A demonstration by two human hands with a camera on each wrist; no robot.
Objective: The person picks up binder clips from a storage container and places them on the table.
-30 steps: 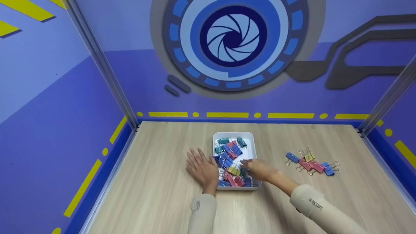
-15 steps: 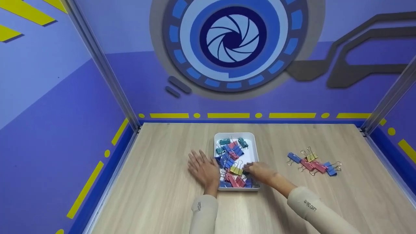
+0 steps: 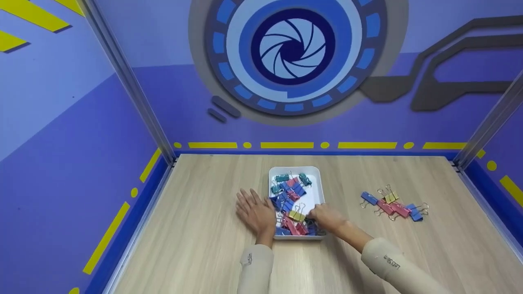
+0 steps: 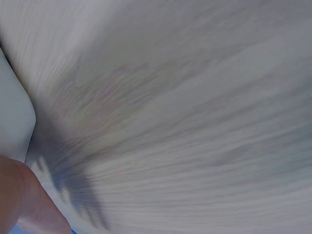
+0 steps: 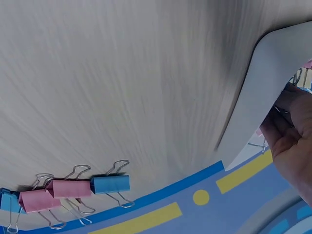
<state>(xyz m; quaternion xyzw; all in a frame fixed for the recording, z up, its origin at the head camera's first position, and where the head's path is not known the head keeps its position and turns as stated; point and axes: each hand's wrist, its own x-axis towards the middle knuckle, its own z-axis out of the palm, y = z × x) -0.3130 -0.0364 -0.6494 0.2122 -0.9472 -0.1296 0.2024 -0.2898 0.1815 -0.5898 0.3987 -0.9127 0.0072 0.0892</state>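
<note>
Head view: over the wooden table (image 3: 204,245), sleeved forearms (image 3: 396,263) are pointing forward, the right slanting leftward. A white tray (image 3: 310,198) is standing mid-table. The left hand (image 3: 258,214) is lying flat beside it, fingers splayed; the right hand (image 3: 330,217) is bending its fingers inside, whether gripping anything I cannot tell. Binder clips (image 3: 297,216) are lying inside, others in a pile (image 3: 400,209) at right.

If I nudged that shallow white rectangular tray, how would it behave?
The tray would probably slide rather than roll, given its straight sides. Its low walls make tipping seem unlikely, and the jumbled multicoloured metal binder clips inside would likely shift.
</note>
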